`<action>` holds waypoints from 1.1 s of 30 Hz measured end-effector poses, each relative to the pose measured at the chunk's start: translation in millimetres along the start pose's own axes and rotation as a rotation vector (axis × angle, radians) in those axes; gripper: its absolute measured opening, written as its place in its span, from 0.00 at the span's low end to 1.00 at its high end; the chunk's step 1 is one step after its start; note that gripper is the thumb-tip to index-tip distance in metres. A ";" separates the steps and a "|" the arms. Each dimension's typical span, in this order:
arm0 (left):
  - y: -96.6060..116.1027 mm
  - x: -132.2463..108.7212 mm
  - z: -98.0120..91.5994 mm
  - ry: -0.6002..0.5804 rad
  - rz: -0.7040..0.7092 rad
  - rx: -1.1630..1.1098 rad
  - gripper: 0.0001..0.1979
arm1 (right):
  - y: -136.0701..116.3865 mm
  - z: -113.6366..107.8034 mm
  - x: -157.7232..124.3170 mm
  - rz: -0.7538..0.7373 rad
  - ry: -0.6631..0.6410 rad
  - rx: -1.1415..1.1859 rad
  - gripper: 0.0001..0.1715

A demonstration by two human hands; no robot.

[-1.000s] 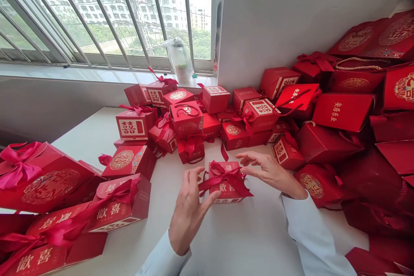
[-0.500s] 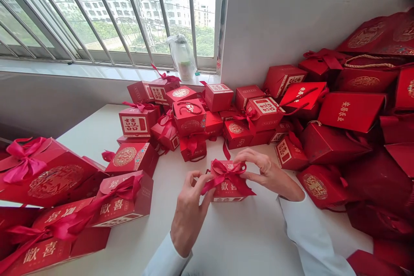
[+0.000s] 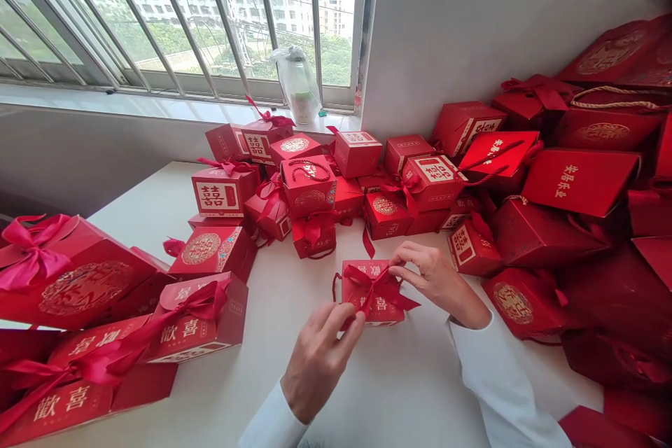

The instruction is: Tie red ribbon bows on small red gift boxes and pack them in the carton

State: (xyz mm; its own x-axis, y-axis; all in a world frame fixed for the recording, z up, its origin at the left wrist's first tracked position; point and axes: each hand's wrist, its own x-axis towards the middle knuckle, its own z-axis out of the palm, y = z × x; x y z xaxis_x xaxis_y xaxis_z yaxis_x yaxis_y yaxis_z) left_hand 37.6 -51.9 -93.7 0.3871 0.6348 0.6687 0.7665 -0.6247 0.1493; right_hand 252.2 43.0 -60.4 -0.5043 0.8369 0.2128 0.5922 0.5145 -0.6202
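Observation:
A small red gift box with white characters stands on the white table in front of me. Across its top lies a dark pink ribbon bow. My left hand is at the box's near left corner, thumb and fingers pinched on a tail of the ribbon. At the upper right of the bow, my right hand pinches the ribbon between thumb and forefinger. A thin cord handle shows at the box's left side. The exact bit of ribbon in each pinch is partly covered by the fingertips.
Several red boxes are stacked along the back of the white table. A large heap of red boxes and bags fills the right. Bigger ribboned boxes stand at left. A bagged cup sits on the windowsill.
My left hand has moved down and toward me, drawing the ribbon tail to the box's near left corner. My right hand has shifted slightly and now pinches at the bow's upper right.

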 end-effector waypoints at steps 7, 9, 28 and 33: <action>-1.4 0.7 -6.3 0.050 0.094 0.065 0.12 | -2.5 1.3 -0.8 0.025 0.041 -0.040 0.12; -0.5 0.4 -8.4 0.045 0.081 0.057 0.12 | -2.9 1.5 -0.8 0.023 0.047 -0.046 0.11; 5.6 -13.4 -5.9 -0.088 -0.039 -0.141 0.12 | -6.8 8.1 2.4 -0.002 0.096 -0.051 0.16; 3.2 -16.1 -8.9 -0.073 -0.064 -0.145 0.13 | -12.7 16.3 8.2 0.039 0.168 0.114 0.18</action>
State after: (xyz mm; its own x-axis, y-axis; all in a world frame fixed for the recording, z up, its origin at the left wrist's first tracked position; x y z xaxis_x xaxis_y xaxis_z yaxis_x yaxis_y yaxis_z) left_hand 29.3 -68.1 -97.5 0.3804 0.7033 0.6006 0.7110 -0.6377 0.2964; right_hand 230.3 40.3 -63.1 -0.3652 0.8800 0.3037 0.5296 0.4647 -0.7097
